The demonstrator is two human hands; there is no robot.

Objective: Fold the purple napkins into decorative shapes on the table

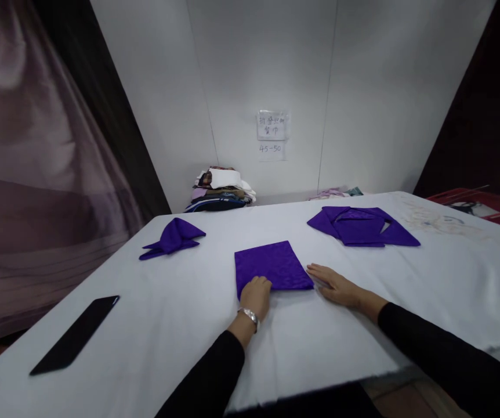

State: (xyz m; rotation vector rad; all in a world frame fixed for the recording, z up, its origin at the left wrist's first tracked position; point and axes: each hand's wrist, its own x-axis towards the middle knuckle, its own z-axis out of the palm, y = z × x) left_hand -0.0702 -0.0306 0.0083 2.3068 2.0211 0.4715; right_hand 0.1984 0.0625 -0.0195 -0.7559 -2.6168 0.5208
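Note:
A folded purple napkin (271, 264) lies flat on the white-covered table in front of me. My left hand (256, 296), with a silver watch or bracelet at the wrist, has its fingers curled on the napkin's near edge; the fingertips are partly hidden. Fingers stretched out and nearly flat, my right hand (334, 284) rests on the cloth at the napkin's right corner. Farther left stands a purple napkin folded into a peaked shape (175, 238). At the back right lies another purple folded piece (361, 227), wide, with pointed ends and a gap in it.
A dark flat rectangular object (76, 335) lies at the table's left. Behind the far edge is a stack of folded clothes (221, 190), below paper signs (271, 134) on the wall. A red basket (489, 206) stands at far right; a curtain (36, 162) hangs at left.

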